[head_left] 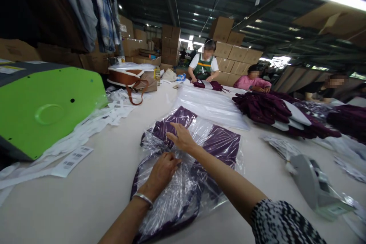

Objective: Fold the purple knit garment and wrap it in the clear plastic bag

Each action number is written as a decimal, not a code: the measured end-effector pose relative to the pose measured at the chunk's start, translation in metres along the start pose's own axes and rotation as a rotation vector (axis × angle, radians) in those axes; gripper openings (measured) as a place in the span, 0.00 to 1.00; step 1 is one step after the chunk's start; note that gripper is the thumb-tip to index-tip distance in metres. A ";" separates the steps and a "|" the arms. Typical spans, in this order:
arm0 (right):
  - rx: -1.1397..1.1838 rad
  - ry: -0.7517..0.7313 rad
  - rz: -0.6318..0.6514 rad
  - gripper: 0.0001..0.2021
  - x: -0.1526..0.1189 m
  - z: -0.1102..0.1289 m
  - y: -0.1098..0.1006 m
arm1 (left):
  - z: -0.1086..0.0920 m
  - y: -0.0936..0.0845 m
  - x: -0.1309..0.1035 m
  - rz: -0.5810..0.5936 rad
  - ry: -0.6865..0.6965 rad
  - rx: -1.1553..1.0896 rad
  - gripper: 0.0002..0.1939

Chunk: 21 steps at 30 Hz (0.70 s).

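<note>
A dark purple folded garment lies inside a clear plastic bag on the table in front of me. The bag is wrinkled, and a pale panel shows near the garment's top middle. My left hand, with a silver bangle at the wrist, has its fingers bent together on the plastic near the middle of the bag. Just beyond it, my right hand reaches across the bag's upper part. Its thumb and fingers are apart and hold nothing.
At left stand a green machine and white label strips. Flat clear bags lie ahead. Purple garments are piled at right, beyond a grey tape dispenser. Co-workers sit or stand across the table.
</note>
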State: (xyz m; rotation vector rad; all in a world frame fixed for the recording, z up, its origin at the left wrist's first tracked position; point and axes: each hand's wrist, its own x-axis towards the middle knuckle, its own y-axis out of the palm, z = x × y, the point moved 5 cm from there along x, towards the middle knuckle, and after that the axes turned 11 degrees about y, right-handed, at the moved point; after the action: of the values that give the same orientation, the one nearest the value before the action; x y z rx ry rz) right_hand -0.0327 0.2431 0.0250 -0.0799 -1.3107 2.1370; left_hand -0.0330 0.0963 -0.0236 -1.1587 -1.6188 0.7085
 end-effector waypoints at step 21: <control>0.565 0.399 -0.436 0.20 -0.048 -0.124 -0.101 | -0.112 0.004 0.021 0.087 0.181 0.218 0.31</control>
State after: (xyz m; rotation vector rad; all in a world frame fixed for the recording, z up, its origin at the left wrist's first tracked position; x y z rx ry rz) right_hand 0.0982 0.3462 0.0333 0.0139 -0.4227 1.9015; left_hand 0.0721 0.1083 0.0196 -1.1048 -1.3130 0.7913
